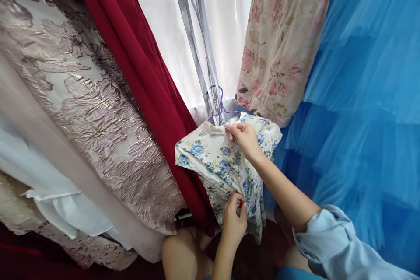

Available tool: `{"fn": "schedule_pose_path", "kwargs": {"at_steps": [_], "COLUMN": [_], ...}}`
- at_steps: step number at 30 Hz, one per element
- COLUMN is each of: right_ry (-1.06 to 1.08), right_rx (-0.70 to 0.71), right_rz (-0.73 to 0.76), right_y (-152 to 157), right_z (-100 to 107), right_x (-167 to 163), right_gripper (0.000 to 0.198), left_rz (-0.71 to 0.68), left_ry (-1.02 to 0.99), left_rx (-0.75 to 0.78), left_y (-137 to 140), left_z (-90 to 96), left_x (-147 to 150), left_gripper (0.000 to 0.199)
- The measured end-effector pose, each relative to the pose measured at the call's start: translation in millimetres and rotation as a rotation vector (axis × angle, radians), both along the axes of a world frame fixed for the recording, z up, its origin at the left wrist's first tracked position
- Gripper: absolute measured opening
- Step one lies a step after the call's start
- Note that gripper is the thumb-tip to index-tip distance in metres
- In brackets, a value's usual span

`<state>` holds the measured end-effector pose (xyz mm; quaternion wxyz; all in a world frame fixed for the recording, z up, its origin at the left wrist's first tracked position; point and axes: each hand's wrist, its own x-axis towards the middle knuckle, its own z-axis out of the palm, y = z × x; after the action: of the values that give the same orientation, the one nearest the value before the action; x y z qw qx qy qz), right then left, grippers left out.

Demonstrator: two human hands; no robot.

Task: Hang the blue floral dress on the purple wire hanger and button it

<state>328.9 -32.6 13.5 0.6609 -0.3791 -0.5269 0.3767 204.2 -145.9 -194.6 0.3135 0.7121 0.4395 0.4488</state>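
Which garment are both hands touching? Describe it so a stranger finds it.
Start from the blue tiered fabric at right. Left of it, a purple hanger carries the white garment. Blue flowers set it apart from the plain red cloth and pink-flowered cloth nearby.

The strongest light comes from top centre, where the sheer white hanging cloth (226,13) glows almost washed out; the slim grey metal poles (183,8) before it catch pale highlights; glints run along the raised metallic threads of the lilac floral brocade (95,122); the white cotton dress with blue flowers (226,155) is softly lit and fairly crisp, its lower part dimmer; the dark reddish-brown floor (262,258) and lower left corner sink into shadow; the layered blue tulle (361,118) looks hazy; wide-angle distortion stretches the edges and tilts the hanging fabrics.
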Motion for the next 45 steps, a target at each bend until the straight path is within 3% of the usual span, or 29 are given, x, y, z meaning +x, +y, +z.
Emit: {"fn": "schedule_pose_path", "kwargs": {"at_steps": [3, 10, 14, 17, 20, 23, 26, 29, 34, 39, 42, 45], "right_ry": [0.042, 0.051, 0.013, -0.055, -0.112, -0.154, -0.168, -0.143, -0.125, -0.185, -0.172, -0.188], "right_rx": [0.005, 0.044, 0.033, 0.058, 0.072, 0.076, 0.096, 0.098, 0.047, -0.058, -0.113, -0.153], "right_rz": [0.023, 0.030, 0.092, 0.132, 0.132, 0.148, 0.166, 0.175, 0.143, 0.170, 0.239, 0.318], "right_y": [-3, 3, -6, -17, -23, -25, -27, -24, -16, -30, -48, -64], "right_z": [2, 3, 0, 2, 8, 12, 11, 5, -18, -56, -77, -93], "right_x": [3, 0, 2, 8, 15, 20, 22, 21, 8, 11, 20, 24], "right_gripper": [0.030, 0.035, 0.024, 0.023, 0.023, 0.023, 0.023, 0.024, 0.021, 0.018, 0.016, 0.013], "left_rz": [-0.006, -0.074, -0.058, 0.077, 0.224, 0.159, 0.053, 0.080, 0.281, 0.416, 0.455, 0.526], "left_ry": [0.035, 0.154, 0.175, 0.082, 0.007, 0.072, 0.220, 0.252, 0.011, -0.290, -0.501, -0.597], "left_rx": [-0.009, -0.003, -0.026, 0.082, 0.312, 0.440, 0.502, 0.581, 0.628, 0.512, 0.370, 0.209], "left_y": [3, 12, 19, 30, 47, 70, 89, 96, 97, 126, 144, 150], "left_z": [-1.7, 13.7, 25.9, 65.1, 130.8, 194.8, 230.0, 237.3, 246.5, 263.7, 246.5, 207.6], "left_x": [-8, -14, -22, -29, -31, -25, -16, -6, -3, -62, -114, -151], "left_gripper": [0.007, 0.008, 0.005, 0.014, 0.025, 0.037, 0.027, 0.021, 0.021, 0.018, 0.019, 0.019]}}
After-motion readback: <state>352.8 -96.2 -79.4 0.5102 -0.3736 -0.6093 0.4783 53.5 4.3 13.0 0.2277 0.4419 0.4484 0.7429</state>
